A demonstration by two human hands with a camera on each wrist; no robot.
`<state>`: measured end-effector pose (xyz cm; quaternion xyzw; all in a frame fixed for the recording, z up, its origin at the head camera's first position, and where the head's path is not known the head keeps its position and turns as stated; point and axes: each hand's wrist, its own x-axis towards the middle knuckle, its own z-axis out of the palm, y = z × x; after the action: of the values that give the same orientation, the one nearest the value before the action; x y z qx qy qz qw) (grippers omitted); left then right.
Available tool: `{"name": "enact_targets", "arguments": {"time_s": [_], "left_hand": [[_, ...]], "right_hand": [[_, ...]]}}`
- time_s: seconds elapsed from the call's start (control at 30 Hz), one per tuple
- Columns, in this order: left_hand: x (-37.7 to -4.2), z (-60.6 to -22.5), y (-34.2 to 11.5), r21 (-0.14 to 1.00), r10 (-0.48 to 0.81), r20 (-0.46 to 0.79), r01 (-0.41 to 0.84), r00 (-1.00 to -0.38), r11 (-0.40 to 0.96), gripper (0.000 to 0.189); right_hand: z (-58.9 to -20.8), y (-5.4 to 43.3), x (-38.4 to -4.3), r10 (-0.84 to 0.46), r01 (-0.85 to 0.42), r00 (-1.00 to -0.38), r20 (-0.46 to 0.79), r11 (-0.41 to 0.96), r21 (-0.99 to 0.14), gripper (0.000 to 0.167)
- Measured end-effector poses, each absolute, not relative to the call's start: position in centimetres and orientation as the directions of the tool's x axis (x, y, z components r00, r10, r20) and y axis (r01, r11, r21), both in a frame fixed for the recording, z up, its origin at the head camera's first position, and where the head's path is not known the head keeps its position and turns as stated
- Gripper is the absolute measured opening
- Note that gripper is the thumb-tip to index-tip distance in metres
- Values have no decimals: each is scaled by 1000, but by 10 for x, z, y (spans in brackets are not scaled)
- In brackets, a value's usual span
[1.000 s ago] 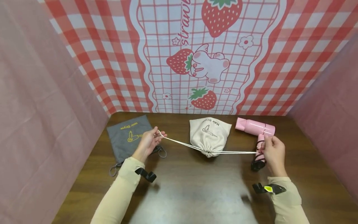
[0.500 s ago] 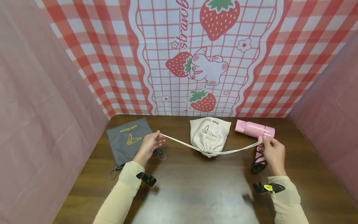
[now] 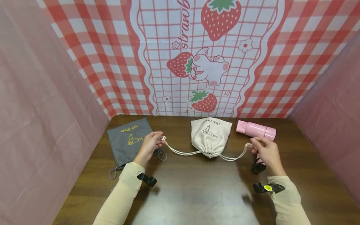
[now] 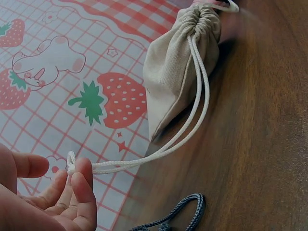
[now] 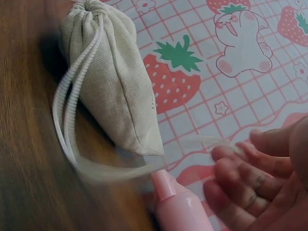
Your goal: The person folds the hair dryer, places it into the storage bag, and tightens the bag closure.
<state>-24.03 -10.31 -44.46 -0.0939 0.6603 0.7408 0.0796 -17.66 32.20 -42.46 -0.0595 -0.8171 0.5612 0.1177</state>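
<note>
A cream drawstring bag (image 3: 211, 134) printed "Hair Dryer" lies mid-table with its mouth gathered tight. White drawstrings (image 3: 184, 153) hang slack from both sides of it. At the left, my left hand (image 3: 151, 143) has loosely bent fingers touching the looped cord end; in the left wrist view the thumb (image 4: 31, 165) stands apart from it. My right hand (image 3: 267, 153) holds the other cord end at its fingertips, blurred in the right wrist view. Behind that hand lies a pink hair dryer (image 3: 256, 129), its handle mostly hidden.
A flat grey drawstring bag (image 3: 129, 140), also printed "Hair Dryer", lies at the back left, its dark cord loop (image 4: 192, 211) near my left hand. A strawberry-patterned cloth (image 3: 191, 78) hangs behind the wooden table (image 3: 194, 193), with pink curtains (image 3: 334, 103) at the sides.
The drawstrings have gone from taut to slack, sagging on both sides. My right hand has come inward toward the cream bag; the left has barely shifted, its thumb now off the cord.
</note>
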Motion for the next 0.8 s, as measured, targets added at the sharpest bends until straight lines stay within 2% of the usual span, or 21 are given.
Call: {"name": "enact_targets", "arguments": {"time_s": [0.07, 0.23, 0.43, 0.8], "left_hand": [[-239, -446, -103, 965, -6, -242, -240, -970, -110, 34], [-239, -449, -102, 964, -23, -249, -246, -968, -97, 39], [-239, -448, -102, 964, -34, -257, -253, -966, -84, 39], [-238, -447, -99, 965, -17, -252, -249, -968, -85, 33]], "right_hand": [[-427, 322, -176, 193, -53, -971, 143, 411, -910, 13], [-431, 321, -175, 168, -77, -970, 173, 465, -882, 29], [-430, 320, -175, 199, -46, -970, 142, 423, -905, 30], [-428, 317, -175, 167, -29, -981, 100, 383, -923, 32]]}}
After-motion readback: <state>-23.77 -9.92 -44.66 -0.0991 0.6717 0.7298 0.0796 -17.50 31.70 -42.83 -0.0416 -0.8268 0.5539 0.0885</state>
